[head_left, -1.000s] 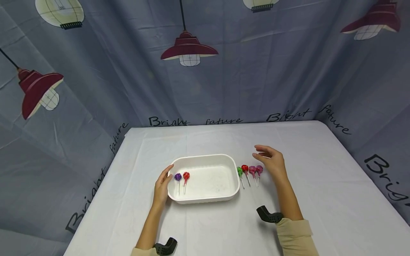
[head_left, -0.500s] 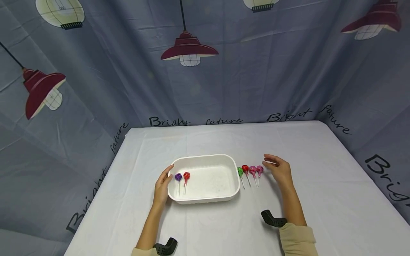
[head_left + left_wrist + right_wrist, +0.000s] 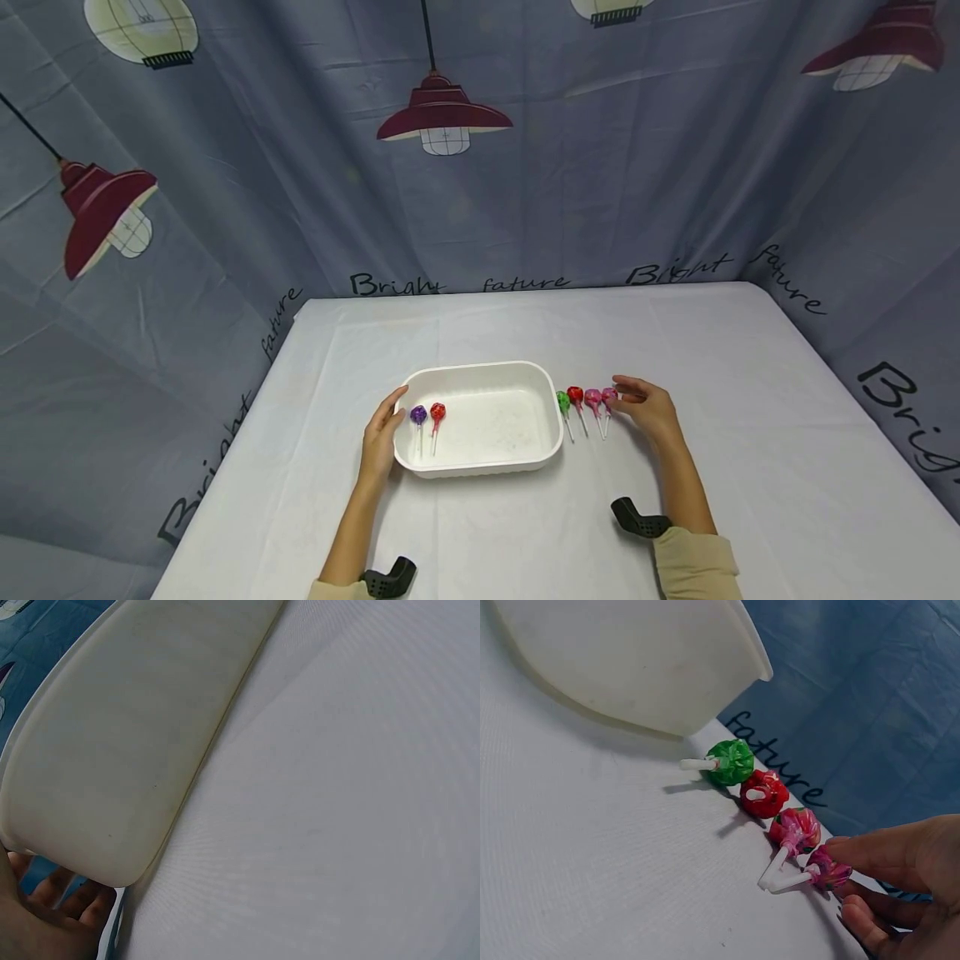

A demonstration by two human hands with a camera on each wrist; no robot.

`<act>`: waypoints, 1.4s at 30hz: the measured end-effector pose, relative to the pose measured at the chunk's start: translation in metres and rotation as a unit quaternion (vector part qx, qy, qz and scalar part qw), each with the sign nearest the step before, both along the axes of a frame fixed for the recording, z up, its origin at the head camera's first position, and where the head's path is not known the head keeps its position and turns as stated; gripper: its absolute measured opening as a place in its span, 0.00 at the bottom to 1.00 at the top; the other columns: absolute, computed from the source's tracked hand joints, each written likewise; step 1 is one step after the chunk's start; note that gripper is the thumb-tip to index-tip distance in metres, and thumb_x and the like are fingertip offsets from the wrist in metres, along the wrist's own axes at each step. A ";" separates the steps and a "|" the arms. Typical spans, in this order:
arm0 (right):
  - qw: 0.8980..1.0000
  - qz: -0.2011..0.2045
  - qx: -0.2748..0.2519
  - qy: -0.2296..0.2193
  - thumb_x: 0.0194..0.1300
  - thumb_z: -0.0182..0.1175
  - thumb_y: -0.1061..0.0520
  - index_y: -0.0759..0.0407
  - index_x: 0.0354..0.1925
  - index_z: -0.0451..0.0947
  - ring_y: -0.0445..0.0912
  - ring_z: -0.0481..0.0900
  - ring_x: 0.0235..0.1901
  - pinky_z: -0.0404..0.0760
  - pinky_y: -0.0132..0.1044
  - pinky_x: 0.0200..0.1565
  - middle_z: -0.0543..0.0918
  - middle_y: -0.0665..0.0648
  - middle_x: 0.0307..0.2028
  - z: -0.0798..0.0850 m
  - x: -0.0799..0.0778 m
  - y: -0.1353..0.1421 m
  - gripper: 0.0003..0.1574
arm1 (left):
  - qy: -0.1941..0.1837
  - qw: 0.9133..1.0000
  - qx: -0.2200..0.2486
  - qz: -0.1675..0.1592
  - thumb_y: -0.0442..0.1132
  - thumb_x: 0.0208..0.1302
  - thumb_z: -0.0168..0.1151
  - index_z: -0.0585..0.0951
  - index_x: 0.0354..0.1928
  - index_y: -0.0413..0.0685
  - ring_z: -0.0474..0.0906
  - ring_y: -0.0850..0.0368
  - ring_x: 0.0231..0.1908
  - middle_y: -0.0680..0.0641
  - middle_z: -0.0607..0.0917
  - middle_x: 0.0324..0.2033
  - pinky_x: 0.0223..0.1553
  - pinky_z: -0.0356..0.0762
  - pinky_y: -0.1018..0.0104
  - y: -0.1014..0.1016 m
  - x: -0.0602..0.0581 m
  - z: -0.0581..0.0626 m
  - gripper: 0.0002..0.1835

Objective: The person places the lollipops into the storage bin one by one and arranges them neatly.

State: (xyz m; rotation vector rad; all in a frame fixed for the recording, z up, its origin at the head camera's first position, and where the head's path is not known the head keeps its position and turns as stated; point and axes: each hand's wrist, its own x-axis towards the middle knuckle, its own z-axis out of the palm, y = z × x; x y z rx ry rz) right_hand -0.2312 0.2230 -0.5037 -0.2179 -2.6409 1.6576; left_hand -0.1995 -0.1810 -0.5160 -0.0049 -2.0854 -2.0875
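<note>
A white plastic tray (image 3: 480, 468) stands mid-table. My left hand (image 3: 380, 437) holds its left end, thumb and fingers at the rim; in the left wrist view the fingers (image 3: 96, 906) bend against the end wall. Inside lie a purple lollipop (image 3: 418, 414) and a red one (image 3: 438, 412). Right of the tray, a row has a green lollipop (image 3: 731, 763), a red lollipop (image 3: 769, 796) and two pink ones. My right hand (image 3: 647, 410) is at the outermost pink lollipop (image 3: 829, 868), thumb and fingertips around its wrapped head while its white stick points away from the palm.
A white cloth covers the table (image 3: 495, 542), whose far edge meets a grey-blue curtain (image 3: 570, 192) printed with lamps and lettering. The green lollipop lies close to the tray's right wall. Black curved pieces (image 3: 640, 518) sit at both wrists.
My right hand first drew back to the right and down, then came in leftward onto the outermost pink lollipop. The left hand and the tray have stayed in place.
</note>
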 end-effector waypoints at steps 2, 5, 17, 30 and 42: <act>1.000 0.003 0.017 -0.002 0.56 0.64 0.60 0.67 0.57 0.71 0.56 0.72 0.50 0.72 0.42 0.47 0.76 0.67 0.52 -0.002 0.000 0.000 0.30 | 0.001 1.000 0.000 -0.001 0.30 0.68 0.46 0.70 0.61 0.41 0.51 0.54 0.67 0.40 0.62 0.65 0.67 0.46 0.68 0.000 0.001 0.001 0.20; 0.999 0.006 0.040 -0.004 0.57 0.64 0.60 0.67 0.57 0.71 0.58 0.71 0.51 0.72 0.48 0.50 0.76 0.68 0.52 -0.002 0.001 -0.002 0.30 | -0.001 1.000 0.004 -0.009 0.30 0.68 0.45 0.69 0.62 0.39 0.50 0.53 0.68 0.39 0.62 0.66 0.67 0.45 0.69 0.002 0.004 0.009 0.20; 0.997 -0.017 0.073 -0.008 0.55 0.65 0.58 0.66 0.53 0.75 0.58 0.72 0.48 0.72 0.49 0.47 0.77 0.68 0.48 -0.004 0.000 -0.008 0.27 | 0.002 1.000 0.003 -0.002 0.31 0.68 0.45 0.70 0.62 0.42 0.51 0.56 0.67 0.41 0.62 0.66 0.67 0.46 0.70 0.001 0.001 0.002 0.21; 0.996 -0.040 0.079 0.011 0.55 0.64 0.60 0.66 0.50 0.77 0.55 0.75 0.42 0.71 0.34 0.35 0.80 0.66 0.41 -0.005 0.001 -0.012 0.23 | 0.005 1.000 0.008 -0.001 0.29 0.67 0.45 0.70 0.61 0.39 0.51 0.54 0.67 0.39 0.63 0.65 0.68 0.45 0.67 0.000 -0.001 0.002 0.21; 0.995 -0.062 0.071 0.015 0.54 0.64 0.62 0.66 0.48 0.79 0.54 0.76 0.39 0.71 0.31 0.32 0.82 0.65 0.38 -0.002 0.002 -0.014 0.21 | -0.003 1.000 0.001 0.002 0.30 0.68 0.46 0.70 0.61 0.42 0.52 0.55 0.67 0.41 0.63 0.65 0.67 0.46 0.69 0.000 -0.001 0.002 0.20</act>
